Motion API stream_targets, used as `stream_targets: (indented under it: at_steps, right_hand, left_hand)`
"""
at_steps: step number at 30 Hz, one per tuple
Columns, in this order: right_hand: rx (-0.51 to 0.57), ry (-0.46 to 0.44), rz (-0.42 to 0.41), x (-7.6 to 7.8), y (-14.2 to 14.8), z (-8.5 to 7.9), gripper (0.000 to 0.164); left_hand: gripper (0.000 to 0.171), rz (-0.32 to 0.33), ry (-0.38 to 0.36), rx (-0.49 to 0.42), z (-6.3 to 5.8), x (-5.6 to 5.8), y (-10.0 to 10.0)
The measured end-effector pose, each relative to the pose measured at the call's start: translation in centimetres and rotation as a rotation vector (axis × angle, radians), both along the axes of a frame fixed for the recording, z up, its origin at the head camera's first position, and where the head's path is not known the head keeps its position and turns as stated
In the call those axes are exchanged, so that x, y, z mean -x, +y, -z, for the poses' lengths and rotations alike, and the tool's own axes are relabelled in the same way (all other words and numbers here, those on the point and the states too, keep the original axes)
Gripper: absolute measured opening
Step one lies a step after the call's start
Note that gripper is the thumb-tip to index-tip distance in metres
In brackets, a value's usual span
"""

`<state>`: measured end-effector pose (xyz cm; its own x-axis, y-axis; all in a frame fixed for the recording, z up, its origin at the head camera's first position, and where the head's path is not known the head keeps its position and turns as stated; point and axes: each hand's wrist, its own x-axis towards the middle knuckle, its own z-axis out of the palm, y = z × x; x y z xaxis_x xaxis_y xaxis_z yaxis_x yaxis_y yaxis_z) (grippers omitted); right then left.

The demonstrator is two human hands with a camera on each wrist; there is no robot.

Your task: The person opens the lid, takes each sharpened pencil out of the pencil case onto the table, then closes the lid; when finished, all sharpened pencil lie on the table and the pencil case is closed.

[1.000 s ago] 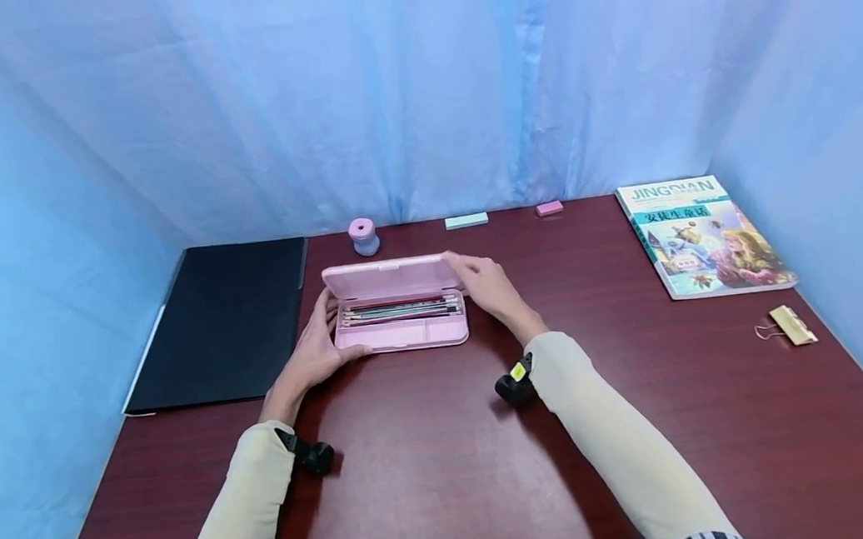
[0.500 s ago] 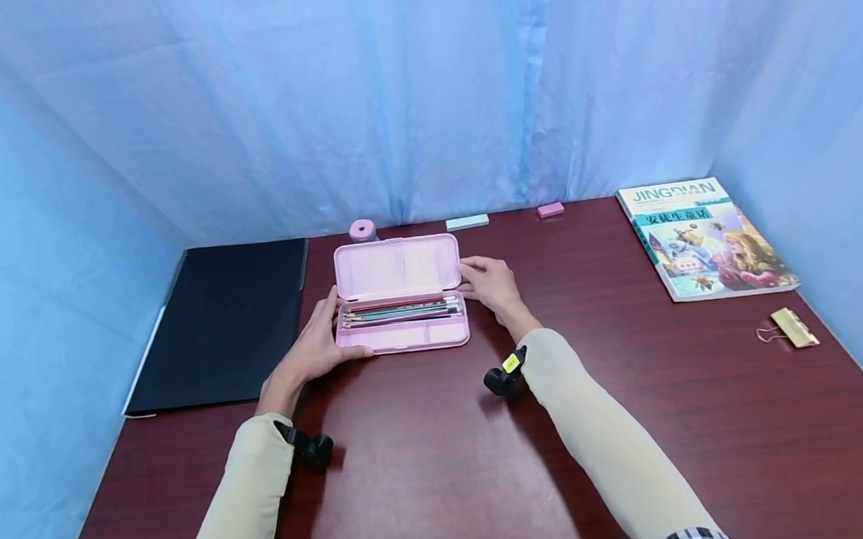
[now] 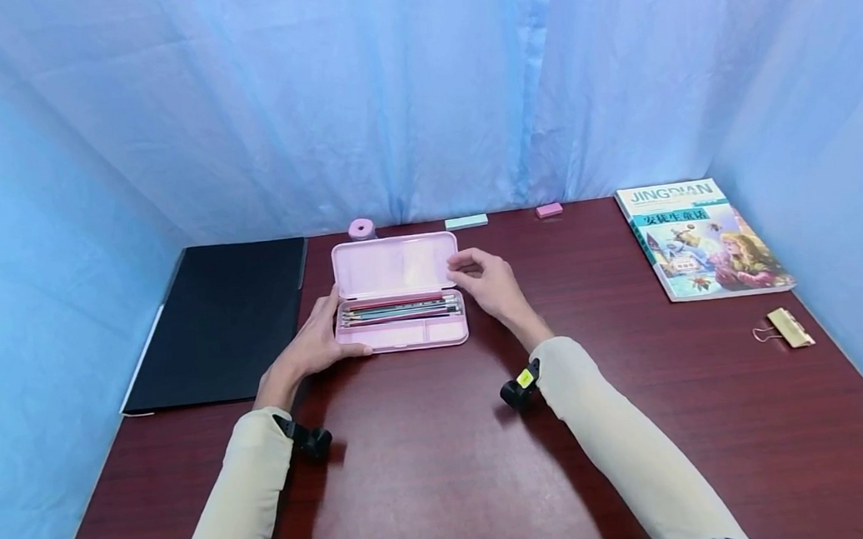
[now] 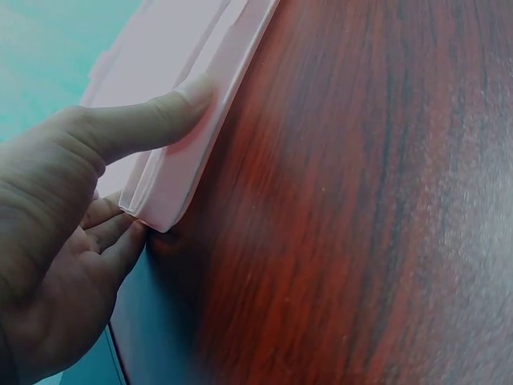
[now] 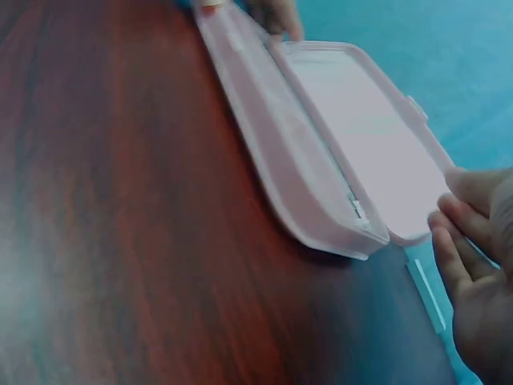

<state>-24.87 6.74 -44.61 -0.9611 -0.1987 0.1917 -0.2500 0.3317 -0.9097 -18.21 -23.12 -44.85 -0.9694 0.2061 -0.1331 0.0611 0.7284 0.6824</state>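
A pink pencil case (image 3: pixel 447 331) stands with its lid (image 3: pixel 371 267) raised and leaning back. Several pencils (image 3: pixel 400 311) lie side by side in its rear compartment; the front compartments look bare. My left hand (image 3: pixel 314 340) grips the case's left end, its thumb (image 4: pixel 152 124) along the front wall and the other fingers round the end and back. At the lid's right edge, my right hand (image 3: pixel 488 282) holds the rim between thumb and fingers, as the right wrist view shows with the hand (image 5: pixel 481 265) at the lid's corner.
Behind the lid stands a pink and blue spool-like object (image 3: pixel 362 228), partly hidden. A light-blue bar (image 3: pixel 466 222) and a pink eraser (image 3: pixel 549 210) lie by the curtain. A black folder (image 3: pixel 217 326) is left, a book (image 3: pixel 703 238) and binder clip (image 3: pixel 789 328) right.
The lid has swung from nearly upright to leaning back. My right hand went from its top corner down to its right side, then slightly up and left onto the edge. The left hand stayed.
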Motion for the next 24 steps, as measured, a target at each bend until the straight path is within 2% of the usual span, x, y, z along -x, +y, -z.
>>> stream_targets:
  at_steps: [3,6,13,18,24]
  right_hand:
    - [-0.076,-0.025,-0.104,-0.4,-0.4,0.1,0.021]
    - [-0.171,-0.038,-0.166,-0.7,-0.8,0.4,0.022]
    - [-0.337,0.071,-0.262,-0.9,-1.4,0.3,0.022]
    - [-0.469,0.113,-0.288,-0.9,-1.8,0.0,0.022]
    - [-0.494,0.124,-0.286,-1.1,-2.2,0.0,0.019]
  left_hand:
    - [0.121,0.001,-0.007,-0.008,0.0,0.0,0.0]
    - [0.122,0.002,-0.013,-0.007,0.1,0.0,0.0]
    - [0.123,-0.001,-0.004,-0.006,0.1,0.0,0.0]
    - [0.122,-0.003,-0.002,-0.002,0.0,0.0,0.0]
    - [0.122,-0.002,0.001,0.004,0.1,-0.1,0.0]
